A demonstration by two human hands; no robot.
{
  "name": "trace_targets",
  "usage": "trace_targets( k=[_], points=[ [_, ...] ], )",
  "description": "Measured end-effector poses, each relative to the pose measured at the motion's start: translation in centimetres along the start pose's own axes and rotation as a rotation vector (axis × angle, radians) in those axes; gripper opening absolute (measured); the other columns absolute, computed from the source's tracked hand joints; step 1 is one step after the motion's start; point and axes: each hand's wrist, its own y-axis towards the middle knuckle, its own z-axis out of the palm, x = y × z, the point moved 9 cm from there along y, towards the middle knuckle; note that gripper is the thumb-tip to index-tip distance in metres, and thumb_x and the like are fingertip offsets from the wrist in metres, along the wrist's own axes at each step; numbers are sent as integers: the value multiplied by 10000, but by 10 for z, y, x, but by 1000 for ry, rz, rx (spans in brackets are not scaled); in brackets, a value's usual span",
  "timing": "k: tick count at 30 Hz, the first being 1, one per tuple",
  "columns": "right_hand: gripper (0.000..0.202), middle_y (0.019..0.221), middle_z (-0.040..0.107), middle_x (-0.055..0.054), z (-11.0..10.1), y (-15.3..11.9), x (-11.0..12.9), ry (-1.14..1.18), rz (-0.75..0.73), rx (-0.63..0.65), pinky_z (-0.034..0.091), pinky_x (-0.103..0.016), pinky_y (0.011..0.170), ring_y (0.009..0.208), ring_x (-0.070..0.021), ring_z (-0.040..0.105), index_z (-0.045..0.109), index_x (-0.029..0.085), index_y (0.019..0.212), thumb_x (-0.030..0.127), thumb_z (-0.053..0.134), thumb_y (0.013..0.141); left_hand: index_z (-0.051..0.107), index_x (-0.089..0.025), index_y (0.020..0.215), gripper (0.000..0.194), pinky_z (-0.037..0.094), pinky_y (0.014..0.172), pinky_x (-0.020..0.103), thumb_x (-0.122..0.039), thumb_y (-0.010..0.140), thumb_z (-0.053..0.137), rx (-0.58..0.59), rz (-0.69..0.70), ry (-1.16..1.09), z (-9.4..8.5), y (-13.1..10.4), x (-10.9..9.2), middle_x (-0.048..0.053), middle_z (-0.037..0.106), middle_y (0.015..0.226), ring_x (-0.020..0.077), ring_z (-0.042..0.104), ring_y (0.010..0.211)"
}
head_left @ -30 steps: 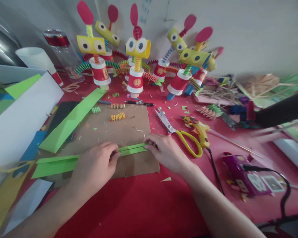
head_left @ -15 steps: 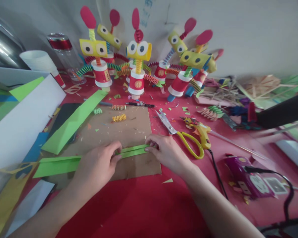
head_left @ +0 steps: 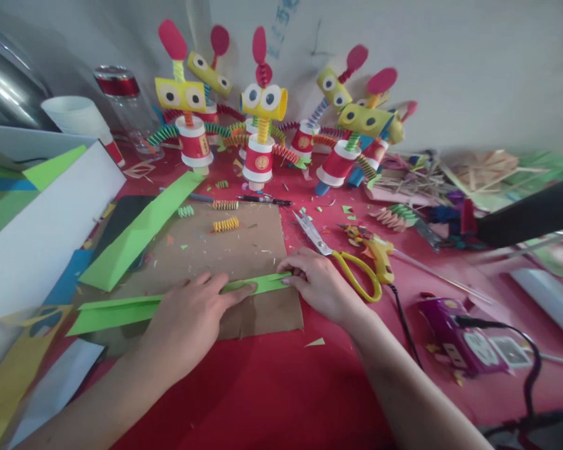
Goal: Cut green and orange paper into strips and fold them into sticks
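Note:
A folded strip of green paper (head_left: 267, 284) lies across a sheet of brown cardboard (head_left: 258, 247). My left hand (head_left: 192, 312) presses flat on it, thumb stretched along the fold and fingers reaching past the far edge. At the strip's right end, my right hand (head_left: 316, 284) pinches the paper between thumb and fingers. The green strip continues out from under my left hand toward the left, where its folded flap stands partly raised. Beyond my hands are a yellow paper spring (head_left: 226, 224) and a second, wider green paper strip (head_left: 143, 231).
Yellow-handled scissors (head_left: 342, 259) and a yellow glue gun (head_left: 380, 256) lie right of the cardboard. A purple power socket (head_left: 455, 334) sits farther right. Several paper-cup figures (head_left: 258, 156) stand along the wall. At left is a white box (head_left: 47, 206) holding coloured paper.
My left hand has gone from pinching the strip to lying flatter, its thumb stretched right along the fold. The strip's two layers now lie closer together. My right hand keeps its pinch.

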Motion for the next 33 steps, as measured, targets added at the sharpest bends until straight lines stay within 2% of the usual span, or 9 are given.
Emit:
trace_targets(
  k=[2, 4, 8, 10, 12, 14, 19, 23, 33],
  points=[
    [292, 925, 615, -42, -3, -4, 10, -63, -65, -46, 487, -322, 808, 881, -179, 597, 692, 199, 905, -23, 529, 807, 506, -440, 1357, 738, 455, 651, 344, 34, 799, 413, -10, 4, -16, 1, 1, -1, 37, 618, 934, 255, 583, 892],
    [400, 1133, 630, -93, 1, -11, 31, -111, -196, -79, 470, -385, 954, 1108, -220, 569, 679, 184, 1067, -35, 455, 817, 532, -423, 1336, 656, 467, 682, 358, -6, 841, 429, -34, 7, -49, 0, 1, -2, 38, 631, 968, 246, 588, 895],
    [611, 1534, 370, -147, 44, -31, 69, -141, -399, 83, 338, -457, 1151, 1437, -234, 294, 283, 134, 1502, 123, 460, 917, 684, -303, 1100, 280, 481, 723, 382, -199, 923, 494, -111, -4, -115, -8, -1, -3, 52, 642, 997, 256, 596, 946],
    [689, 1578, 286, -132, 62, -36, 71, -193, -400, 125, 316, -499, 1164, 1464, -236, 231, 127, 171, 1548, 205, 460, 947, 696, -276, 971, 206, 479, 706, 369, -205, 923, 509, -146, -30, -146, -11, -5, -1, 40, 639, 926, 247, 602, 927],
    [713, 1587, 266, -116, 71, -37, 67, -237, -393, 103, 327, -524, 1155, 1466, -243, 219, 57, 211, 1557, 249, 444, 960, 668, -270, 992, 222, 474, 692, 351, -147, 916, 500, -179, -69, -191, -14, -10, 5, 22, 642, 890, 223, 611, 897],
    [682, 1590, 260, -101, 76, -36, 64, -281, -408, 77, 333, -546, 1145, 1465, -261, 215, 96, 249, 1556, 287, 435, 965, 632, -236, 1018, 232, 469, 688, 344, -95, 901, 491, -203, -120, -221, -15, -16, 12, 18, 654, 894, 213, 616, 888],
    [532, 1596, 239, -98, 78, -36, 65, -352, -432, 53, 312, -556, 1149, 1462, -287, 213, 346, 257, 1494, 358, 425, 978, 583, -193, 862, 182, 438, 664, 352, -85, 915, 447, -180, -245, -167, -13, -37, 35, 28, 641, 834, 213, 596, 817],
    [517, 1596, 240, -95, 78, -37, 68, -385, -421, 66, 304, -544, 1155, 1465, -282, 200, 366, 263, 1485, 364, 422, 982, 561, -192, 799, 186, 433, 709, 364, -125, 930, 447, -153, -349, -154, -7, -56, 57, 34, 616, 824, 226, 571, 843],
    [537, 1585, 267, -103, 78, -38, 69, -419, -426, 20, 328, -542, 1144, 1454, -292, 240, 373, 237, 1485, 359, 421, 964, 501, -199, 743, 201, 415, 730, 359, -232, 938, 467, -272, -500, -194, -6, -93, 100, 47, 563, 825, 219, 517, 825]
  ],
)
